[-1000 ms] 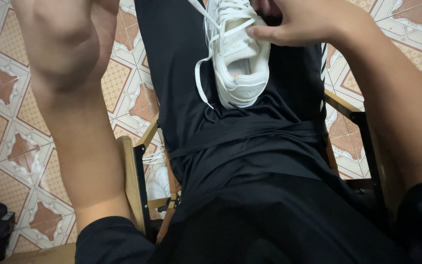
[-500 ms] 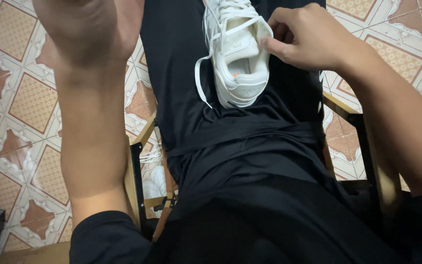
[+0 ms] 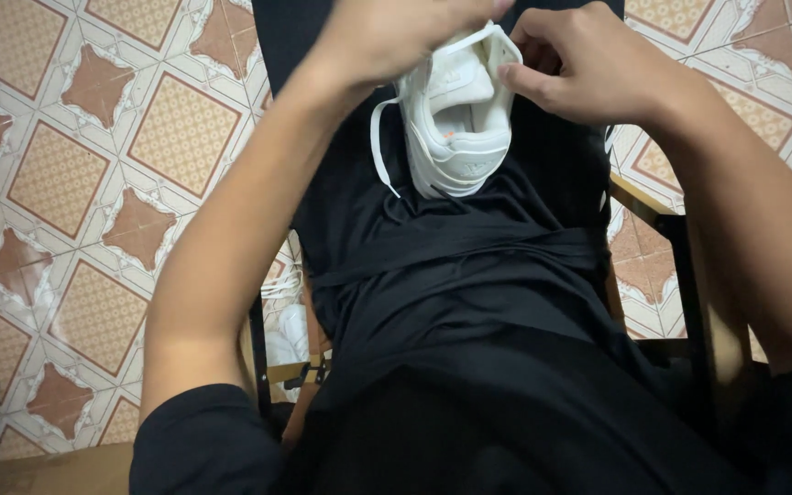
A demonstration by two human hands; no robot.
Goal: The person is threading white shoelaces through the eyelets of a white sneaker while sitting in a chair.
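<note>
white sneaker [image 3: 458, 128] laid on lap, long axis near–far, heel near, toe far | left hand [image 3: 387, 37] closed over its far end | right hand [image 3: 588, 69] pinching collar | lace [image 3: 379, 151] hung left

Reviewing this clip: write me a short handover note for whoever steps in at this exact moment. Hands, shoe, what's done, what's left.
Left hand: over the front of the white sneaker, closed at the laces; the exact grip is hidden.
Right hand: fingers pinching the shoe's collar edge.
Sneaker: on the lap, against the black clothing, heel toward the wearer, opening up.
Done: some lacing is threaded at the front.
Left: one white lace end hangs loose on the left side; the shoe is not tied.
</note>
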